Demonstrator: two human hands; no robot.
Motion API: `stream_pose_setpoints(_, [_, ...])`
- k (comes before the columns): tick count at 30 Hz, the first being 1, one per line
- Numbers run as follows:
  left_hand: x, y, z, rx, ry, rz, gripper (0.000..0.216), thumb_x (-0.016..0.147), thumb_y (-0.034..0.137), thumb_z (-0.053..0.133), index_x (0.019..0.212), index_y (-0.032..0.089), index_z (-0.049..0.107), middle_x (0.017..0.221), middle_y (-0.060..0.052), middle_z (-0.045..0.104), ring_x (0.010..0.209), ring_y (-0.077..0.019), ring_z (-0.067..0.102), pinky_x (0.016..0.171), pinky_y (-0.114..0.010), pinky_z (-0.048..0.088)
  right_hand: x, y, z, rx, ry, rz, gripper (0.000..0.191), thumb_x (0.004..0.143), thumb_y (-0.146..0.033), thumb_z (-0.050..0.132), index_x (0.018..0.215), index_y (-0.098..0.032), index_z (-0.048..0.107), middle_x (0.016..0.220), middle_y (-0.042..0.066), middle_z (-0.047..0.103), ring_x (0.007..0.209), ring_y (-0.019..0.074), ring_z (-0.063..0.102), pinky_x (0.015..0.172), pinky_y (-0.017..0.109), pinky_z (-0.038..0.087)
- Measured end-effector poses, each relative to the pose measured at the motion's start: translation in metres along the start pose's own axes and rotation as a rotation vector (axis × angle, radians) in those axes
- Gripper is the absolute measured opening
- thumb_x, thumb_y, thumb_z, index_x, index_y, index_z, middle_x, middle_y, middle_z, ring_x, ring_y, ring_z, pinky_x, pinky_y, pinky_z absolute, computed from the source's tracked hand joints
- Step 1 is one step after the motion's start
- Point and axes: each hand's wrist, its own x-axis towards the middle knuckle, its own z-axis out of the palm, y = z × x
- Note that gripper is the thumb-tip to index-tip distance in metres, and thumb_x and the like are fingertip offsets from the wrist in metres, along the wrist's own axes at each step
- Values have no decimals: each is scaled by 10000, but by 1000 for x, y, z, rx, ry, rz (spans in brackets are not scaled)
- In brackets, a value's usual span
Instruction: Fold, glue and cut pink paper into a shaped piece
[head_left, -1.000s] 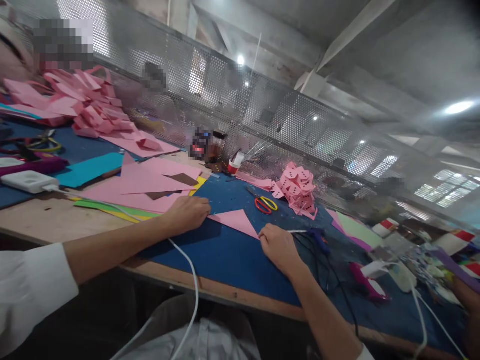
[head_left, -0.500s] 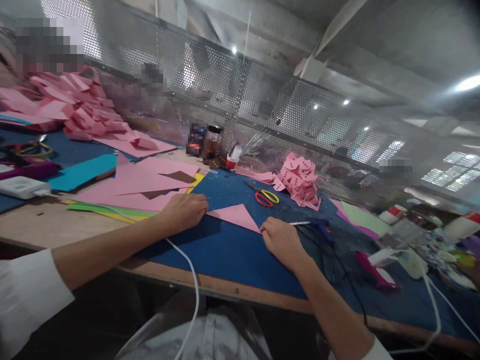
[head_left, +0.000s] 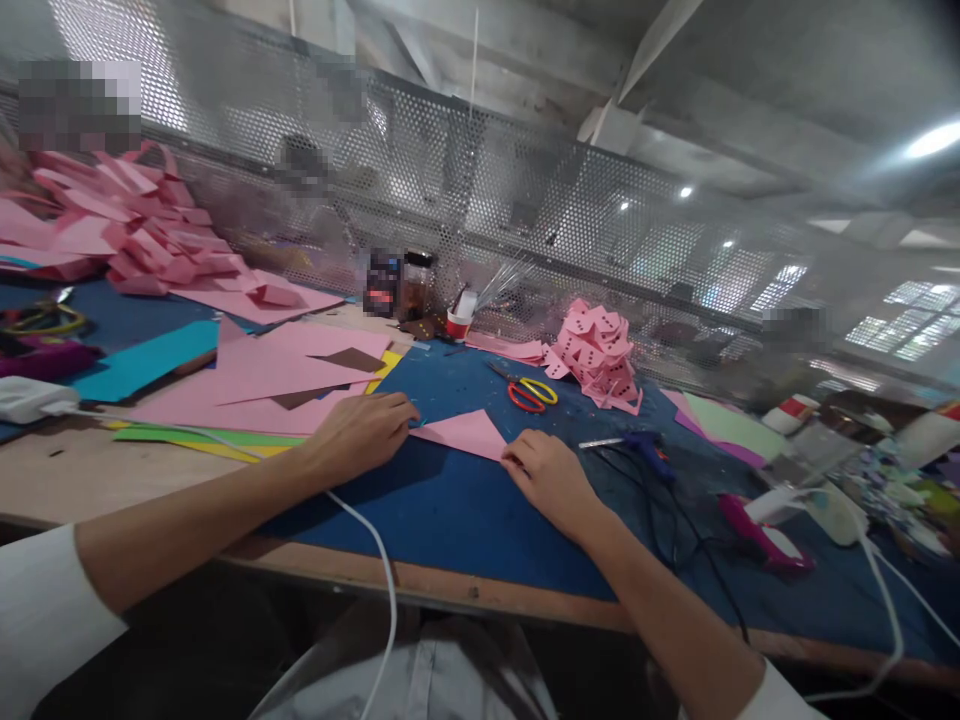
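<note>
A pink paper triangle lies flat on the blue mat. My left hand rests with curled fingers on its left corner. My right hand presses with closed fingers on its right corner. Both hands pin the paper down at opposite ends. Red and yellow scissors lie beyond the triangle. A blue glue gun lies just right of my right hand.
Pink, green and yellow sheets are stacked left of my left hand. A pile of punched pink pieces sits by the perforated metal screen. A pink glue gun, cables and clutter lie right. A white cable crosses the table edge.
My right hand has slid left along the triangle's lower edge, closer to my left hand. The view has shifted slightly; my left hand stays on the left corner.
</note>
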Motion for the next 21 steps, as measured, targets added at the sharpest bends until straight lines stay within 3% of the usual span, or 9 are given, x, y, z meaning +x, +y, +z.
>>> stream_pose_setpoints(4, [3,6,0,-84,62,15,294,990,251,422,1044,212,708,1041,-60,730,1020,-239,651,849,-338,472,2,0,2,-58,5,-27,135,996,-198,567,972,-197,700,976,57,687,931,204,612,782,331,384])
stream_pose_setpoints(8, [10,19,-1,-447,98,-72,231,932,311,523,948,208,729,964,-62,735,965,-244,634,873,-346,450,2,-1,1,-92,69,-17,136,977,-178,563,921,-190,686,928,55,684,884,202,607,765,335,362])
stream_pose_setpoints(12, [21,37,-2,-769,-79,-134,220,893,344,579,897,215,757,821,-25,753,775,-202,664,706,-289,462,2,-4,-4,-124,217,44,161,969,-165,535,862,-190,653,865,45,663,818,191,586,758,340,349])
stream_pose_setpoints(15, [33,52,-1,-981,-199,-160,278,900,397,578,957,197,764,859,-35,777,782,-201,703,681,-273,500,0,-7,-8,-160,304,64,189,986,-176,501,854,-193,636,837,43,642,807,197,570,774,353,348])
stream_pose_setpoints(18, [43,66,1,-1169,-240,-228,385,874,470,626,1078,165,744,997,-78,779,850,-215,714,702,-281,536,0,-11,-11,-182,323,42,222,1006,-181,466,858,-193,631,830,51,627,816,208,558,782,366,351])
stream_pose_setpoints(21, [47,76,4,-1415,-213,-374,468,785,529,741,1052,145,748,1046,-107,763,907,-220,697,772,-306,555,0,-14,-11,-209,313,3,241,1018,-181,441,870,-188,631,842,64,622,825,219,548,778,381,350])
